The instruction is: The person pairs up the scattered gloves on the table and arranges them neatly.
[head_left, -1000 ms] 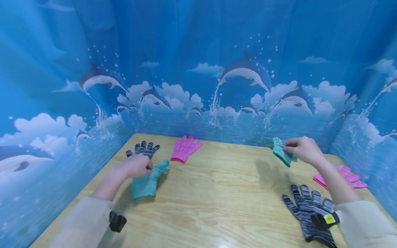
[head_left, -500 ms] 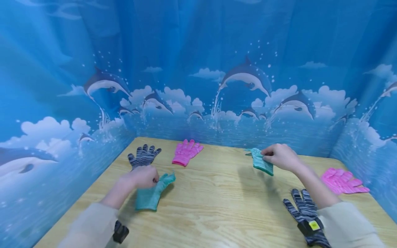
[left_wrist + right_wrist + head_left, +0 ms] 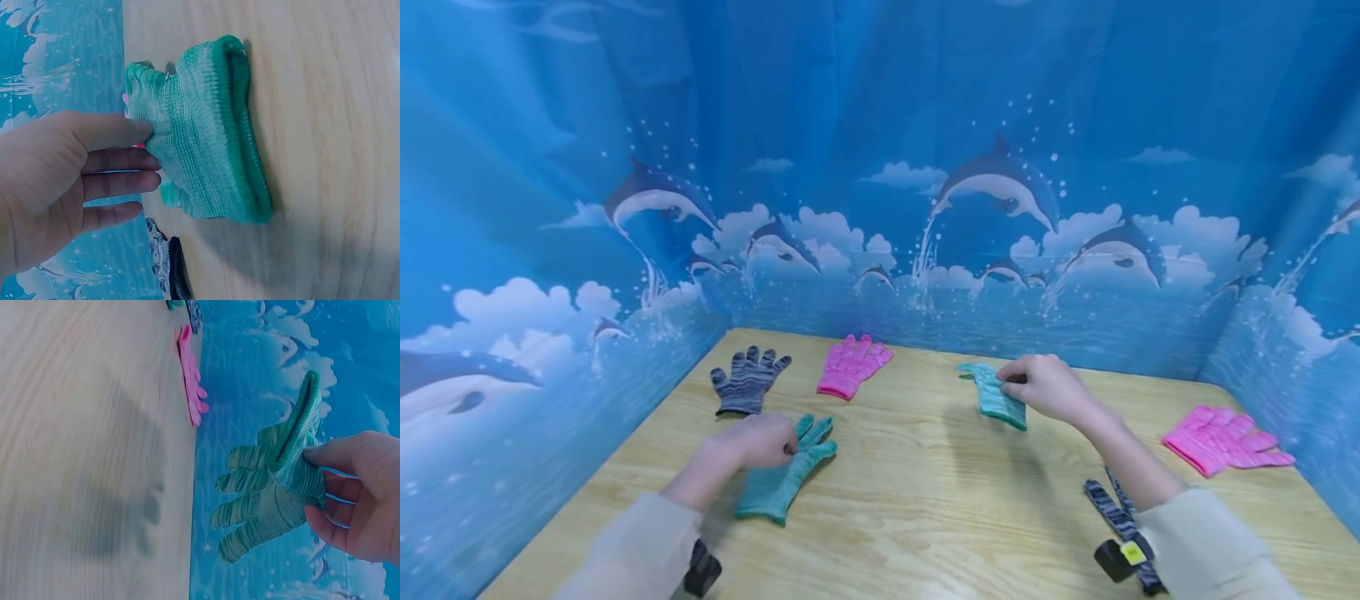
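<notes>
My left hand [image 3: 765, 440] pinches a green knit glove [image 3: 775, 493] at the left of the table. In the left wrist view, thumb and finger grip the fabric of this green glove [image 3: 200, 137], and its cuff gapes toward the table's middle. My right hand [image 3: 1051, 388] holds a second green glove [image 3: 998, 402] by its edge, raised above the table with its shadow below. The right wrist view shows that green glove [image 3: 265, 500] with its fingers hanging down, pinched near the cuff by my right hand [image 3: 369, 494].
A grey-black striped glove [image 3: 747, 382] and a pink glove [image 3: 852, 367] lie at the back left. Another pink glove [image 3: 1225, 442] lies at the right, with a second striped glove [image 3: 1108, 504] partly under my right forearm. A blue dolphin-print curtain [image 3: 880, 208] surrounds the wooden table [image 3: 917, 517].
My right hand has carried its green glove leftward, toward the table's middle. The left hand has shifted slightly right and nearer with its glove, uncovering more of the striped glove behind.
</notes>
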### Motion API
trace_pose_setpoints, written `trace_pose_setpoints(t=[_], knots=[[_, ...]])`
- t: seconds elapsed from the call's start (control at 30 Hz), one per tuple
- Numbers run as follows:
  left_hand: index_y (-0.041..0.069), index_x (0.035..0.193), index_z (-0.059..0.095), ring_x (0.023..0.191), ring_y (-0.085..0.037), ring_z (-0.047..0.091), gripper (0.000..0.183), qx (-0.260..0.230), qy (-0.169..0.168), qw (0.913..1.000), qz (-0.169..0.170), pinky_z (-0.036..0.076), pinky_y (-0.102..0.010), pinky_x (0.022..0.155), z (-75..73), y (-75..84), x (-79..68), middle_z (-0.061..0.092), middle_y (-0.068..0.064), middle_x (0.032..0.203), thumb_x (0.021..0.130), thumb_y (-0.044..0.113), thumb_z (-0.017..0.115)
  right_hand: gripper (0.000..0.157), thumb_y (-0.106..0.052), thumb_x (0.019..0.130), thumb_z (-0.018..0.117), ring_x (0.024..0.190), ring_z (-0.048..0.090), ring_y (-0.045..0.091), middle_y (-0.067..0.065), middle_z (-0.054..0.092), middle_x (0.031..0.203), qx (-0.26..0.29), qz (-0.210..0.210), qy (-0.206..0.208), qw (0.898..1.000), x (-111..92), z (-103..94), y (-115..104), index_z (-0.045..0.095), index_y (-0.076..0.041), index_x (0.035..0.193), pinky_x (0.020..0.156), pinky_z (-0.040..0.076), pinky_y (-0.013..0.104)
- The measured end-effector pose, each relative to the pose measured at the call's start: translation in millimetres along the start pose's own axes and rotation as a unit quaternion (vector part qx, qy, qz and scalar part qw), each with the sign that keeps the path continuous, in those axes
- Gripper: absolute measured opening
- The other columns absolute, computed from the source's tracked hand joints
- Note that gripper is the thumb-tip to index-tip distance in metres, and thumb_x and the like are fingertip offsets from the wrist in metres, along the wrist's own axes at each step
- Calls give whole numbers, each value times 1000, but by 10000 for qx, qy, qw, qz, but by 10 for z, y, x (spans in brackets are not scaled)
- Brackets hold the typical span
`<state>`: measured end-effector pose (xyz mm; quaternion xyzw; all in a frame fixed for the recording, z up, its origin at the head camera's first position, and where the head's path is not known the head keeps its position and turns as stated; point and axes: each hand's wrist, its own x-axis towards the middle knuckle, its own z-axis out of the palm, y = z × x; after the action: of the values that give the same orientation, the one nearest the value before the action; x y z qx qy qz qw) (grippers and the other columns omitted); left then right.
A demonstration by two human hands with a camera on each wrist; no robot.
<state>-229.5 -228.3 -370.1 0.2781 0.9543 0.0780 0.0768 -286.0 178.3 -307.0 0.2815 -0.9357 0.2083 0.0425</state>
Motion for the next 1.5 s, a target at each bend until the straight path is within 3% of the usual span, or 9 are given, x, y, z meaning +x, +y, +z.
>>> trace_pose_setpoints(t=[0.13, 0.27, 0.3, 0.63, 0.8, 1.03, 1.17, 1.3, 1.5], knots=[[13, 54, 51, 47, -3, 31, 29, -2, -74, 9998, -159, 30, -20, 46, 28, 11, 4, 35, 13, 52, 79, 3, 60, 19, -7, 87, 62, 82, 63, 20, 10, 68, 95, 53, -148, -8, 9999, 48, 77, -115, 69, -1, 104, 68, 51, 35], [12, 79, 72, 65, -7, 57, 3, -29, -106, 9992, -380, 49, -26, 62, 45, 1, -22, 62, 10, 72, 79, 14, 70, 19, -7, 86, 63, 82, 63, 20, 8, 68, 95, 90, -328, -1, 9994, 93, 168, -213, 69, -2, 104, 68, 51, 35], [12, 83, 72, 71, -9, 60, 6, -31, -75, 9993, -353, 50, -28, 67, 48, -7, -35, 65, 9, 77, 78, 15, 71, 19, -7, 86, 63, 83, 63, 19, 8, 68, 95, 80, -375, 10, 9993, 103, 191, -237, 69, -2, 104, 69, 51, 35], [10, 86, 72, 75, -13, 61, 11, 197, 204, 9996, 67, 50, -30, 68, 102, -170, -193, 67, 3, 81, 77, 15, 72, 18, -12, 85, 65, 82, 63, 16, 4, 69, 94, -61, -476, 185, 9987, 221, 442, -495, 72, -9, 102, 66, 50, 31], [12, 87, 72, 79, -15, 61, 12, 392, 203, 9990, 84, 50, -33, 70, 163, -183, -244, 67, 3, 84, 76, 18, 73, 15, -12, 83, 68, 77, 60, 12, 0, 69, 88, -36, -685, 389, 9969, 277, 596, -641, 73, -10, 97, 64, 48, 28], [12, 90, 72, 81, -16, 60, 16, 341, 238, 9991, 28, 50, -34, 72, 204, -177, -265, 66, 2, 86, 75, 19, 73, 13, -13, 81, 69, 82, 62, 17, 0, 69, 85, 0, -1066, 642, 9922, 392, 849, -951, 74, -11, 93, 74, 48, 36], [12, 94, 73, 82, -16, 59, 20, 174, 106, 9998, -21, 49, -34, 73, 194, -155, -263, 65, 2, 88, 75, 15, 73, 12, -14, 80, 70, 82, 61, 18, -1, 69, 85, -144, -1467, 749, 9862, 456, 1039, -1147, 74, -13, 91, 72, 49, 34], [7, 97, 72, 90, -23, 61, 21, -450, 55, 9986, -257, 50, -38, 78, 181, -143, -269, 66, -4, 93, 76, 7, 69, 11, -16, 80, 70, 78, 61, 16, -2, 69, 84, -307, -1676, 922, 9810, 505, 1217, -1350, 75, -15, 90, 64, 48, 29], [-2, 92, 70, 89, -31, 62, 18, -1170, 324, 9923, -230, 51, -40, 77, 164, -229, -292, 67, -12, 91, 76, -4, 61, 9, -14, 77, 70, 72, 61, 14, -2, 68, 79, -660, -1922, 1649, 9651, 569, 1473, -1560, 75, -16, 84, 57, 47, 25]])
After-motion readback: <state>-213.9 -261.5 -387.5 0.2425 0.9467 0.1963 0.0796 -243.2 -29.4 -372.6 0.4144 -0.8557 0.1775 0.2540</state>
